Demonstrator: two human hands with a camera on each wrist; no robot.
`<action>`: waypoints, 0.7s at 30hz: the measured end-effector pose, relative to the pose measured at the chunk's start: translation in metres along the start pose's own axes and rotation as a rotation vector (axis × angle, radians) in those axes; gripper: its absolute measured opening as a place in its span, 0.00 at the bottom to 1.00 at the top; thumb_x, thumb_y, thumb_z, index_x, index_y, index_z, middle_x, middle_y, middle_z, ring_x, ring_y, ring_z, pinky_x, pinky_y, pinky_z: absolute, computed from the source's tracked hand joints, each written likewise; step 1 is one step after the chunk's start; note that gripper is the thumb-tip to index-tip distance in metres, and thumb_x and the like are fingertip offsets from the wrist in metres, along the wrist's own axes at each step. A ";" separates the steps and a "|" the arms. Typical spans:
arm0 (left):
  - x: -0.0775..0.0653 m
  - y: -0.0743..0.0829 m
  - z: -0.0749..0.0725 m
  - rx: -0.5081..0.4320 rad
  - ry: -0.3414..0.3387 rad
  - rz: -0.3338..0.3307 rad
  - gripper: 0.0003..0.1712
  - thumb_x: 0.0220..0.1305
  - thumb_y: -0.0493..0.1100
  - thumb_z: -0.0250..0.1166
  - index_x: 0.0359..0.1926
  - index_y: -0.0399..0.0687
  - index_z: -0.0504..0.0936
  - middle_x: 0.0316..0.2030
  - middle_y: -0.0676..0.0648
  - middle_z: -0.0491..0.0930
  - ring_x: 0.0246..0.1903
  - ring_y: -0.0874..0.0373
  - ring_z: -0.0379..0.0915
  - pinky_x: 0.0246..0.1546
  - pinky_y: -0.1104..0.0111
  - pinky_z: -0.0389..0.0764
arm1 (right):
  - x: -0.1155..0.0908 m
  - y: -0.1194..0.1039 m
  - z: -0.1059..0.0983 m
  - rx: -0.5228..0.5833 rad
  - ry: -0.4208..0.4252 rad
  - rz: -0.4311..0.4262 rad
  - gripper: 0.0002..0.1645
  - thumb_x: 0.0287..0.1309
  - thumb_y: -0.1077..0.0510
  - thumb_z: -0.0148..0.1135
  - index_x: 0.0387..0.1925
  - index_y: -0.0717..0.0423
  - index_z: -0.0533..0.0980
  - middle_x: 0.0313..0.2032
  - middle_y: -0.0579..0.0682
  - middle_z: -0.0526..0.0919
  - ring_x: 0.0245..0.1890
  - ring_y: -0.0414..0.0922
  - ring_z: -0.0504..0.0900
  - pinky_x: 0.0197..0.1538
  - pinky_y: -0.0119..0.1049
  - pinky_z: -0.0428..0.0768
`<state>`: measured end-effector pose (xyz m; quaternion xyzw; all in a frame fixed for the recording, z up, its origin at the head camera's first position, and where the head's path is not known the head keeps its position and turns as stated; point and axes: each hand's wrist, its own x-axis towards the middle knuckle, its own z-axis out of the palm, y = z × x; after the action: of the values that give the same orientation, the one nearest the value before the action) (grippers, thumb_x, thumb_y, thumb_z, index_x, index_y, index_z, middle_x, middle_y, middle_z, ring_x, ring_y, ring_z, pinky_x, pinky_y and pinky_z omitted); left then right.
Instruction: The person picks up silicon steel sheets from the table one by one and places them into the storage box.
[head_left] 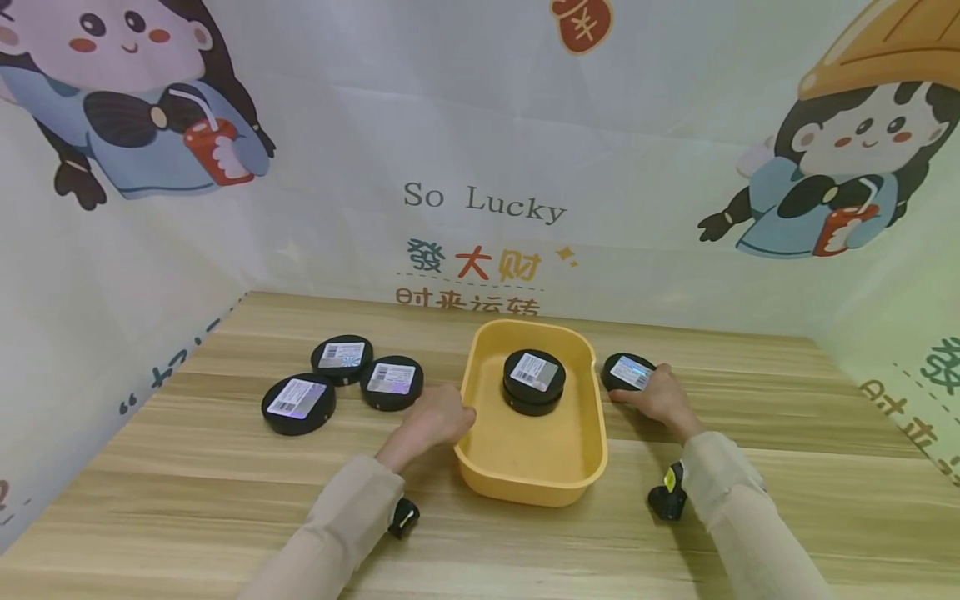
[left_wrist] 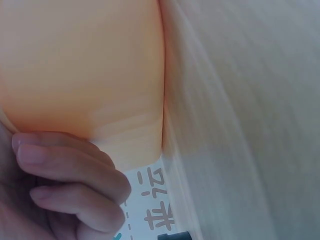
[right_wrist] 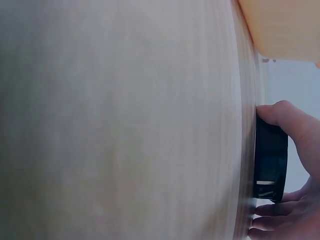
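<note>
Currently, the left hand (head_left: pixel 435 414) grips a yellow tub (head_left: pixel 536 450) at its nine o'clock side, while the right hand (head_left: pixel 660 397) pinches a black disc (head_left: pixel 622 374) (label up) on the tabletop (head_left: pixel 810 417) at the tub's two o'clock; stacked discs (head_left: pixel 534 372) sit inside.

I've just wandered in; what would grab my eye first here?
Probably the yellow tub mid-table, with two stacked black discs inside and the left hand gripping its left rim. Right of it, the right hand holds another black disc. Behind, big cartoon figures fill the wall's upper corners.
</note>
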<state>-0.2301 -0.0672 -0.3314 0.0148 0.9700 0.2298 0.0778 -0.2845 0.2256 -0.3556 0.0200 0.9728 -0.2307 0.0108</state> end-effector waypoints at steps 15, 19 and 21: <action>0.000 0.001 0.000 0.011 -0.005 -0.016 0.13 0.54 0.44 0.52 0.18 0.43 0.71 0.19 0.45 0.70 0.19 0.56 0.65 0.16 0.70 0.63 | -0.005 0.007 -0.002 0.082 0.068 -0.001 0.46 0.41 0.49 0.65 0.47 0.82 0.54 0.42 0.76 0.68 0.42 0.66 0.70 0.46 0.52 0.69; 0.000 0.001 0.000 0.015 -0.008 -0.026 0.13 0.54 0.44 0.52 0.18 0.44 0.71 0.19 0.45 0.70 0.19 0.56 0.65 0.16 0.70 0.63 | -0.006 0.007 -0.003 0.120 0.080 0.010 0.47 0.42 0.49 0.64 0.49 0.82 0.54 0.44 0.77 0.67 0.45 0.66 0.69 0.48 0.53 0.68; 0.000 0.001 0.000 0.012 -0.007 -0.028 0.13 0.54 0.44 0.52 0.18 0.44 0.71 0.19 0.45 0.70 0.19 0.56 0.65 0.16 0.70 0.63 | -0.007 0.007 -0.004 0.135 0.085 0.011 0.48 0.42 0.50 0.64 0.50 0.82 0.53 0.45 0.77 0.66 0.46 0.67 0.68 0.49 0.53 0.67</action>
<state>-0.2297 -0.0660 -0.3306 0.0025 0.9712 0.2228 0.0843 -0.2772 0.2334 -0.3551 0.0357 0.9545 -0.2946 -0.0307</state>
